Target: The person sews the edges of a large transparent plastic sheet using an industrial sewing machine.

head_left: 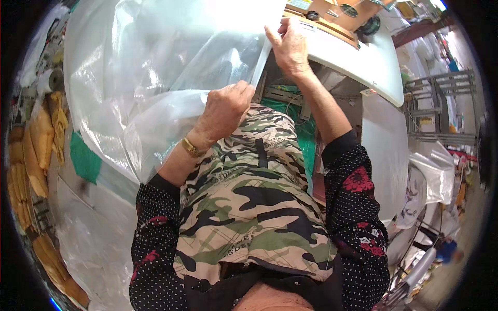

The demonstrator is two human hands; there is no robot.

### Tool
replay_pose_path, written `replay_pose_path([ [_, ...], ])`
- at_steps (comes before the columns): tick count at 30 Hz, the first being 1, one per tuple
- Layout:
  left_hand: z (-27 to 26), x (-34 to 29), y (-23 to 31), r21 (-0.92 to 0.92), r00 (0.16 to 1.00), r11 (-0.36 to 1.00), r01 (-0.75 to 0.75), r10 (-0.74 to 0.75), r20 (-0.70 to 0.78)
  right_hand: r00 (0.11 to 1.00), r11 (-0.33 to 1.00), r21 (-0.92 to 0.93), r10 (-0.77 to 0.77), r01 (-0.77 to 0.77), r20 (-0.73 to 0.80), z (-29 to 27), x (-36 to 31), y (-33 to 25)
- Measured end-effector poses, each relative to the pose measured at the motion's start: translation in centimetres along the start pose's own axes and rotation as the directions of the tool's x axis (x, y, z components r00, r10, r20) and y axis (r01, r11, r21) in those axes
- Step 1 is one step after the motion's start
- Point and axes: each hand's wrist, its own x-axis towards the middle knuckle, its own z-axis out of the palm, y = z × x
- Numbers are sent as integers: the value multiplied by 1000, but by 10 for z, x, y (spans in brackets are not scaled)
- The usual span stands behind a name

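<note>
Translucent plastic sheet in curled left hand, right hand farther forward

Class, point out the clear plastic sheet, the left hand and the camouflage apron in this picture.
Clear plastic sheet (pixel 155 65): head view, its broad middle.
Left hand (pixel 223 110): head view, back of the hand.
Camouflage apron (pixel 254 207): head view, middle of its front.

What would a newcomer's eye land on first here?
The big, shiny see-through plastic sheet filling the upper left, with the left hand closed on its edge and the right hand farther up. Next, the camouflage-patterned apron in the lower middle.
</note>
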Motion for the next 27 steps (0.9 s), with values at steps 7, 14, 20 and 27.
replay_pose_path([
  [7,10,4,-7,30,998,998,-59,59,21,968,916,312,236,-252,89,18,-5,0],
  [14,15,28,-19,31,992,992,-123,123,-6,952,753,615,304,-234,-11,24,9,-4],
  [20,13,77,-37,157,987,975,-157,158,6,943,830,536,287,-155,-171,25,53,8],
  [27,20,138,-55,268,982,948,-170,187,-41,936,934,327,233,-141,-263,19,85,18],
])
